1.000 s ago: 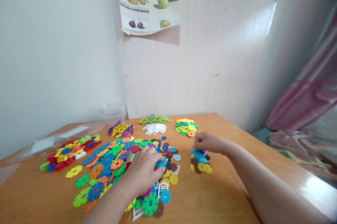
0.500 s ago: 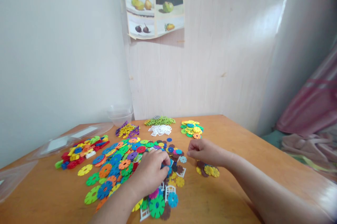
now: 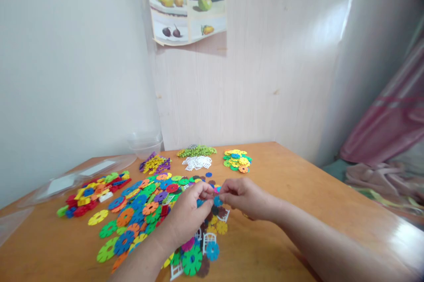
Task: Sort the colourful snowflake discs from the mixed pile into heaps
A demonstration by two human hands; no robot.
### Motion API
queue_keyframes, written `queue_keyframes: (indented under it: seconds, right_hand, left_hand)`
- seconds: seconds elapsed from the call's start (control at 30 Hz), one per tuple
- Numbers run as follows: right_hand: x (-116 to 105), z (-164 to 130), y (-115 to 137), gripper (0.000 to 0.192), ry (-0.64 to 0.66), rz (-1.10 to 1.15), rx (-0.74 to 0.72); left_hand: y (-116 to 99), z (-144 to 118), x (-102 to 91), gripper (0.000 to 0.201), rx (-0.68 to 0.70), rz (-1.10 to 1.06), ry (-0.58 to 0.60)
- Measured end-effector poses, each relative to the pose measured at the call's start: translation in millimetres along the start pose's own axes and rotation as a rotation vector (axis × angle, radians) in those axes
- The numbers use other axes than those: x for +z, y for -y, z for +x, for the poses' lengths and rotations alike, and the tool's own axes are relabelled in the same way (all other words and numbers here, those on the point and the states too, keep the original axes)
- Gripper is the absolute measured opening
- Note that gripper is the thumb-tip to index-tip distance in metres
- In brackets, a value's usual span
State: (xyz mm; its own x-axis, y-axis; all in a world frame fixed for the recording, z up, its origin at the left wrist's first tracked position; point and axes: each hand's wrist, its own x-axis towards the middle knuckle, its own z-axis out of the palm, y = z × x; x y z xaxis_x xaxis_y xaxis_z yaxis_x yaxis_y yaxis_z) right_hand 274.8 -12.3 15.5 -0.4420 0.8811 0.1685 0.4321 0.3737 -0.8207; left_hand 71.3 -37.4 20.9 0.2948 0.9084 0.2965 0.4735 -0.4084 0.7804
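Note:
My left hand (image 3: 194, 207) is over the right side of a wide heap of colored notched plastic discs (image 3: 141, 202), fingers curled toward the thumb. My right hand (image 3: 241, 197) faces it from the right, thumb and fingers pinched together. Between the two sets of fingertips, which nearly meet, shows a small pinkish bit too small to name. Beneath and in front of the hands lie a blue disc (image 3: 212, 251), a large green disc (image 3: 192, 260) and a white fence-like piece (image 3: 209, 241). The right hand mostly hides a small group of yellow and brown discs.
Farther back are purple and yellow pieces (image 3: 155, 163), white fence pieces (image 3: 197, 162), green pieces (image 3: 198, 151) and a stack of discs (image 3: 237, 160). Mixed building blocks (image 3: 94, 193) lie left, near flat plastic bags (image 3: 79, 175). Clear bowls (image 3: 145, 144) stand by the wall.
My right hand has moved left to meet my left hand, and their fingertips now come together over the heap. The view has shifted slightly to the right.

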Motion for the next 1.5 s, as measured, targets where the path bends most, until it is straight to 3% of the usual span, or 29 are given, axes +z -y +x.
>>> queue_keyframes:
  seconds: [0.13, 0.3, 0.4, 0.5, 0.63, 0.77, 0.93, 1.07, 1.5]
  right_hand:
    - [-36, 5, -9, 0.011, -0.106, -0.077, 0.126]
    - [-73, 4, -33, 0.01, 0.03, -0.047, 0.301]
    - [-84, 2, -46, 0.007, 0.138, -0.113, 0.331]
    - [-87, 2, -52, 0.01, 0.135, -0.194, 0.322]
    - [-80, 8, -49, 0.014, -0.06, -0.269, 0.235]
    - [-55, 15, -41, 0.015, -0.174, -0.448, 0.104]
    - [-15, 17, -30, 0.035, -0.116, -0.717, -0.104]
    - [3, 22, -26, 0.032, -0.026, -0.863, -0.134]
    - [0, 19, -18, 0.025, -0.011, -0.723, -0.146]
  left_hand:
    - [3, 4, -7.5, 0.019, -0.034, 0.055, -0.112]
    - [7, 6, -19.5, 0.023, -0.053, 0.099, -0.214]
    - [9, 6, -23.1, 0.023, -0.06, 0.128, -0.241]
    - [12, 7, -24.2, 0.024, -0.059, 0.158, -0.253]
    - [16, 9, -23.7, 0.023, -0.046, 0.186, -0.245]
    - [17, 9, -22.8, 0.022, -0.016, 0.22, -0.23]
    - [21, 10, -22.2, 0.019, 0.027, 0.307, -0.22]
    - [25, 11, -22.2, 0.018, 0.053, 0.366, -0.214]
    - [20, 8, -18.6, 0.015, 0.12, 0.438, -0.195]
